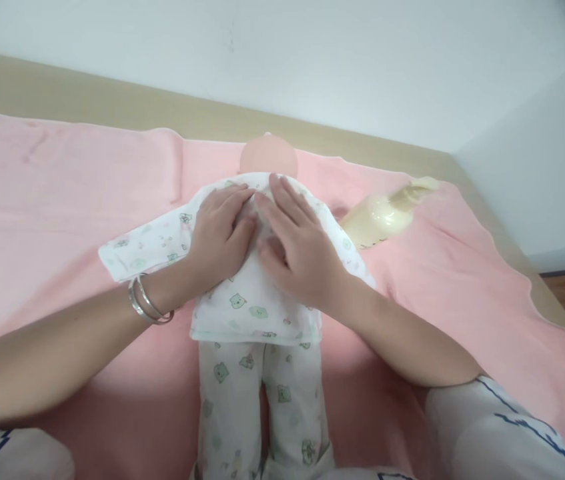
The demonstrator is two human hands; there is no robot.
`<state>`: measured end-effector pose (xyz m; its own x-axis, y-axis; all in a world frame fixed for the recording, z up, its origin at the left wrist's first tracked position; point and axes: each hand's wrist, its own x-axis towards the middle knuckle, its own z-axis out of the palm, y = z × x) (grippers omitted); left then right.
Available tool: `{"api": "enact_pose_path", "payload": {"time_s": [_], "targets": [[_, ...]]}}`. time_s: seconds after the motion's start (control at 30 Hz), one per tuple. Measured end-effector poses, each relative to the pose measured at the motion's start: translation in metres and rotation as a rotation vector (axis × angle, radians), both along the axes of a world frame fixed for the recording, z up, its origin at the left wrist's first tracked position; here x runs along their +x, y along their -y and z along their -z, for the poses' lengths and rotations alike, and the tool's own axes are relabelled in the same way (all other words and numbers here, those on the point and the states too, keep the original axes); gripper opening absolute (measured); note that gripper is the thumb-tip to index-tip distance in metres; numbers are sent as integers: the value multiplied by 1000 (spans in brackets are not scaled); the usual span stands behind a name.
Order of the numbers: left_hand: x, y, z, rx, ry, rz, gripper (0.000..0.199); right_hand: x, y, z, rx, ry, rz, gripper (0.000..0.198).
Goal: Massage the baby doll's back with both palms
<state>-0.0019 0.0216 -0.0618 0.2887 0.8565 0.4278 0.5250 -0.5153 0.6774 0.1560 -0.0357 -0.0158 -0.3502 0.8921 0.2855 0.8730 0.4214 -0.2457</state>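
On its back in front of me lies a baby doll, its smooth round head (pixel 268 153) showing just above the collar. It wears a white top (pixel 252 313) and matching trousers (pixel 232 400), printed with small green animals. My left hand (pixel 225 230), with two silver bangles on its wrist, rests flat on the left of the chest. Spread over the chest's right side is my right hand (pixel 299 247), its fingers stretched toward the collar and touching the cloth. The two hands nearly meet in the middle. One sleeve (pixel 142 247) extends out to the left.
A pink cloth (pixel 62 180) lies under the doll, over a pale wooden surface (pixel 112 93). To the right, on the cloth, is a yellowish translucent bottle-like object (pixel 382 213). A white wall (pixel 287 60) stands behind. My knees in white, blue-lined cloth are at the bottom corners.
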Motion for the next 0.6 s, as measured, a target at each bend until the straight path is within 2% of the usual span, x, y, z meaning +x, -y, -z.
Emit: {"api": "enact_pose_path", "payload": {"time_s": [0.1, 0.17, 0.3, 0.37, 0.5, 0.6], "targets": [[0, 1, -1, 0, 5, 1, 42, 5, 1, -8, 88, -39, 35, 65], [0, 1, -2, -2, -3, -10, 42, 5, -1, -5, 134, -68, 63, 66], [0, 0, 0, 1, -21, -14, 43, 0, -6, 10, 23, -32, 62, 57], [0, 0, 0, 3, -15, -11, 42, -2, -6, 11, -8, -4, 30, 54], [1, 0, -2, 4, 1, 7, 44, 1, -1, -1, 90, -28, 27, 61], [1, 0, -3, -7, -12, 5, 44, 0, 1, -3, 99, -24, 57, 65]]}}
